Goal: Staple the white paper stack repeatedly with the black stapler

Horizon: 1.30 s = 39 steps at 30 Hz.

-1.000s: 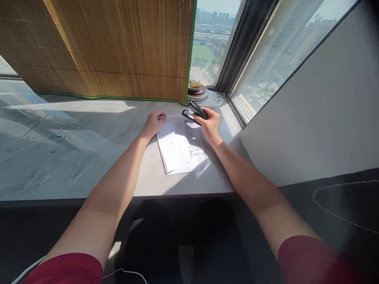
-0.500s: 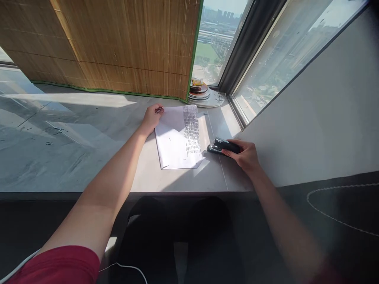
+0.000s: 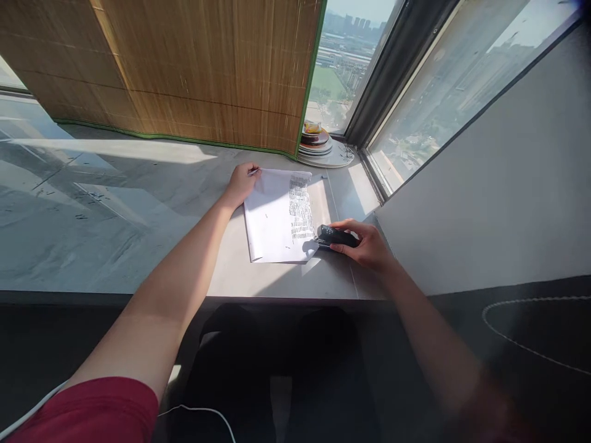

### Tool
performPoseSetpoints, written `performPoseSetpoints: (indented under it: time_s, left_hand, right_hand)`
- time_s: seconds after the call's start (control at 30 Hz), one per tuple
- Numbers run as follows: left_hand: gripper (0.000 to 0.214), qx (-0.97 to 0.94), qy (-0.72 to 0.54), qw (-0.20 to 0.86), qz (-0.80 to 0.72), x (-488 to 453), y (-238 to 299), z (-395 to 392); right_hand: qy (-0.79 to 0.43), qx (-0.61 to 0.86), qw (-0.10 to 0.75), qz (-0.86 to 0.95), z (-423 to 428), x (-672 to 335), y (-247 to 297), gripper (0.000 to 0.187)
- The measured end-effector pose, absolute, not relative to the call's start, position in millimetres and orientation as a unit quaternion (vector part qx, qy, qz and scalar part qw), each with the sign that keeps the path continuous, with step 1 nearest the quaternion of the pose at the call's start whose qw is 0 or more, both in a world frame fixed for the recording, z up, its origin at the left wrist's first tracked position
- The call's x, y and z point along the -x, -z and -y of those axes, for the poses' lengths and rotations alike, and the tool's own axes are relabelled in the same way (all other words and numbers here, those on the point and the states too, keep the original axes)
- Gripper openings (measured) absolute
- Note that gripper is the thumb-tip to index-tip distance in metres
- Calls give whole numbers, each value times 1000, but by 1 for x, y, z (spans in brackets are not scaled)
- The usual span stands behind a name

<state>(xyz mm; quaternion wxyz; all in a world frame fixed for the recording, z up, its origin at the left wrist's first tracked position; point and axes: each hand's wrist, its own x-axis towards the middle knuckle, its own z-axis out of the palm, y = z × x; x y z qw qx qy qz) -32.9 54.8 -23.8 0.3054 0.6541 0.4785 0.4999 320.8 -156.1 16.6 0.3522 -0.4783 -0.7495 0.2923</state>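
Note:
White paper [image 3: 270, 215], apparently a few stacked sheets, lies on the pale sill, its right side covered with rows of short dark marks that look like staples. My left hand [image 3: 243, 183] is closed on the paper's upper left corner. A black stapler [image 3: 339, 236] is gripped in my right hand [image 3: 368, 245], fingers on top and thumb along the lower side. The stapler's front end is at the paper's right edge, near the lower right corner. Whether the sheet sits between its jaws I cannot tell.
Stacked plates [image 3: 325, 151] stand in the window corner behind the paper. A bamboo blind [image 3: 198, 74] hangs along the back. On the right rises a white wall [image 3: 489, 184]. Small dark bits like loose staples [image 3: 95, 195] lie scattered on the left of the sill.
My right hand has moved the stapler left, from beside the paper to its right edge. My left hand keeps its hold on the corner. The view has shifted slightly.

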Motion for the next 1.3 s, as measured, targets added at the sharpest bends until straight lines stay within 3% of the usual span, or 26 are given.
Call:
performPoseSetpoints:
  time_s: [0.3, 0.53, 0.97, 1.3]
  left_hand:
    - [7, -644, -496, 315, -489, 31, 22, -55]
    - [8, -643, -501, 318, -483, 30, 23, -56]
    - [9, -662, -467, 293, -509, 28, 21, -53]
    - [9, -669, -463, 282, -508, 28, 22, -51]
  right_hand:
    - [-330, 380, 266, 822, 122, -297, -47, 33]
    - [-341, 368, 271, 821, 124, -274, -51, 27]
    - [-183, 404, 257, 859, 136, -266, -43, 23]
    - [-140, 412, 264, 861, 145, -266, -38, 27]
